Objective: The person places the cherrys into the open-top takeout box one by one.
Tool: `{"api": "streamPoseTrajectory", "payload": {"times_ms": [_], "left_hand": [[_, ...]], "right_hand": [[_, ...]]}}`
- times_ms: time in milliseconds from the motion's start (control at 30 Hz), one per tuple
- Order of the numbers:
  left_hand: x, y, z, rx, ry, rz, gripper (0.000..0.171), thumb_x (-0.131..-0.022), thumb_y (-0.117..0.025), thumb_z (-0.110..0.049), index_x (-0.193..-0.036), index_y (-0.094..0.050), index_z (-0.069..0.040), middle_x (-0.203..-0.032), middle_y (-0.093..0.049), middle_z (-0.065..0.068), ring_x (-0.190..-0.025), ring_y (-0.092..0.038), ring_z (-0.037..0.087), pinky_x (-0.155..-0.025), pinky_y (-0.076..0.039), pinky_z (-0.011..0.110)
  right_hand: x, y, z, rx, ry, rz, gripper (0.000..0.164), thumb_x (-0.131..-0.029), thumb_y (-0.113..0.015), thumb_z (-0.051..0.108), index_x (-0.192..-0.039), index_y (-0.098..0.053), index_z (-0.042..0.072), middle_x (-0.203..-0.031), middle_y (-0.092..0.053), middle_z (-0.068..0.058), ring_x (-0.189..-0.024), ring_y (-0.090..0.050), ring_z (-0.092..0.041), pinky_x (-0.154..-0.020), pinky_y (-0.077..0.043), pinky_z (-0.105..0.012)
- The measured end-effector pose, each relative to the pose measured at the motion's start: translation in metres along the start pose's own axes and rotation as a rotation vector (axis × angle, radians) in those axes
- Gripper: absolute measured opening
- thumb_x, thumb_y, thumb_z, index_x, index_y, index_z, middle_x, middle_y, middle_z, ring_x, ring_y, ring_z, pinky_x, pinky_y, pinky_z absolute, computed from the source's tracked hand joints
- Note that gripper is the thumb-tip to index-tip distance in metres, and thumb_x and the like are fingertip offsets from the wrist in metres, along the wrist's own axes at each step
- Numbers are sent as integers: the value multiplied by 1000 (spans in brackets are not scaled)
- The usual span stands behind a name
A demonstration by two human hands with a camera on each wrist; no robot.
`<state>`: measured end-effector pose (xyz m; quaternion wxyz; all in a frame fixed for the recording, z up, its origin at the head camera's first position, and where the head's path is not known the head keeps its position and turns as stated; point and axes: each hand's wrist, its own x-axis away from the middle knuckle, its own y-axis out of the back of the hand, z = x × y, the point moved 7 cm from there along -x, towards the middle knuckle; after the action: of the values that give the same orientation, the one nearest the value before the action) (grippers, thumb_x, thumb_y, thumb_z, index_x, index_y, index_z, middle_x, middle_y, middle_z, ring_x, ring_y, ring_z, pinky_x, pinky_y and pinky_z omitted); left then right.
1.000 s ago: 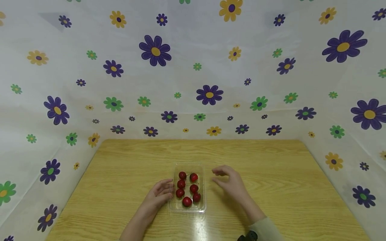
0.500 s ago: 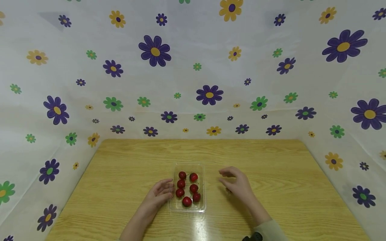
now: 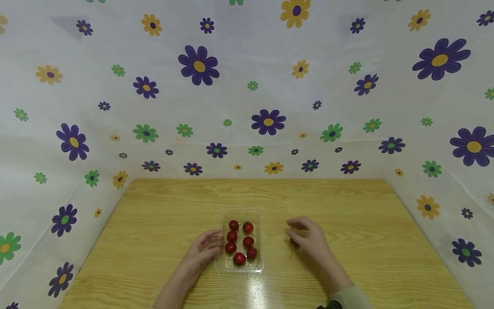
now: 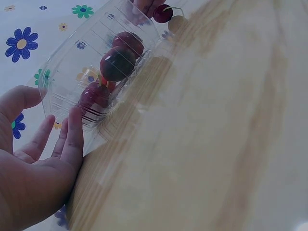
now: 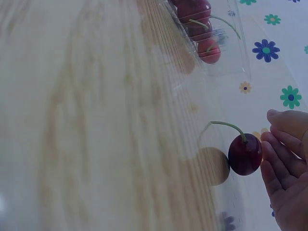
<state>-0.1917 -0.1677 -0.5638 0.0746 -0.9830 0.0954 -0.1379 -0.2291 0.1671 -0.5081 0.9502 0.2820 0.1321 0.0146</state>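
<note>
Several dark red cherries (image 3: pixel 248 242) with stems lie in a clear plastic box (image 3: pixel 252 269) on the table. My left hand (image 3: pixel 204 249) rests against the box's left side, fingers fairly straight. In the left wrist view, the fingertips (image 4: pixel 74 115) are right at the wall of the box (image 4: pixel 62 62). To the right of the box, my right hand (image 3: pixel 310 236) is over a single cherry (image 5: pixel 245 154) that stands on the table, its thin green stem (image 5: pixel 228 125) sticking out. Loosely bent fingers of the right hand (image 5: pixel 288 163) are at the cherry's side, the thumb apart from it.
The wood-grain table (image 3: pixel 173 201) is glossy and mirrors the cherries. White cloth (image 3: pixel 231 103) with purple, yellow and green flowers rises behind and at both sides. A dark strap (image 3: pixel 332 304) shows at the right sleeve (image 3: pixel 351 296).
My right hand has moved right, away from the box, and the single cherry with its stem now shows beneath it. The left hand and the box have stayed in place.
</note>
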Motion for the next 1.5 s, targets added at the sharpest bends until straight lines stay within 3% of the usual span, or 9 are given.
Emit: {"api": "streamPoseTrajectory", "payload": {"times_ms": [267, 433, 767, 1000, 1200, 1500], "left_hand": [[1, 0, -1, -4, -22, -3, 63, -97, -70, -1, -154, -44, 3, -140, -60, 15, -119, -63, 10, -98, -55, 22], [1, 0, -1, 0, 3, -1, 65, -97, -70, -2, -156, -43, 1, -143, -59, 15, -121, -62, 10, -99, -54, 22], [-1, 0, 0, 1, 10, 9, 66, -97, -70, -2, -157, -42, 1, -144, -58, 14, -121, -61, 10, -99, -54, 22], [-1, 0, 0, 0, 2, 15, 66, -97, -69, -1, -157, -41, 2, -143, -58, 15, -122, -61, 10, -99, -54, 22], [-1, 0, 1, 0, -4, 24, 66, -98, -69, -2, -157, -41, 2, -143, -58, 15, -122, -61, 11, -100, -54, 22], [-2, 1, 2, 2, -6, 31, 65, -99, -68, -2, -157, -41, 2, -142, -58, 13, -122, -61, 11, -100, -53, 23]], "right_hand": [[2, 2, -8, -36, -45, 23, 25, -91, -83, 5, -115, -77, 4, -113, -77, -9, -106, -72, -29, -94, -61, -32], [5, 6, -9, -38, -63, 29, 26, -91, -83, 5, -116, -76, 5, -114, -76, -10, -107, -72, -31, -95, -61, -35], [10, 7, -19, -35, -98, 24, 25, -88, -85, 4, -112, -77, 4, -111, -79, -11, -102, -73, -18, -93, -58, -27], [14, 7, -24, -56, -108, 46, 26, -89, -85, 6, -114, -77, 3, -109, -78, -11, -98, -74, -19, -89, -59, -26], [14, 5, -29, -43, -122, 62, 26, -89, -84, 6, -114, -77, 5, -110, -78, -10, -97, -72, -8, -88, -58, -22], [17, 5, -28, 2, -105, 77, 29, -88, -86, 10, -115, -77, 8, -113, -78, -6, -103, -71, -13, -93, -57, -25]]}}
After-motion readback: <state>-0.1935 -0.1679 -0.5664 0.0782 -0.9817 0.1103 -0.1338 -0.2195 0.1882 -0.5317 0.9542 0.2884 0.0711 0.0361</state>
